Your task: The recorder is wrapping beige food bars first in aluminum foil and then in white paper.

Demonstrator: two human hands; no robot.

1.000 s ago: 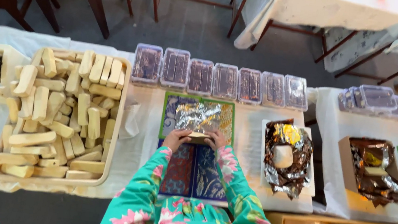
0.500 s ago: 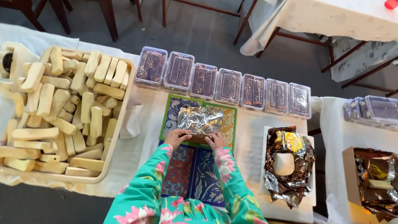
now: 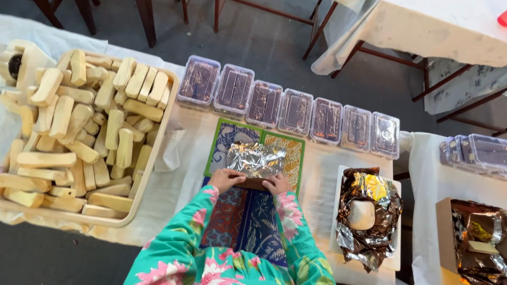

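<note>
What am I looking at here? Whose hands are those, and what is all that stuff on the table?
This picture comes from a camera worn on a person's head, looking down. The left hand and right hand, in flowery green sleeves, press on a brown block wrapped in crinkled silver foil. It lies on a patterned green and blue mat. To the left, a big tray holds many pale yellow sticks. Behind stands a row of clear plastic boxes with dark contents. To the right, opened foil holds a white lump.
</note>
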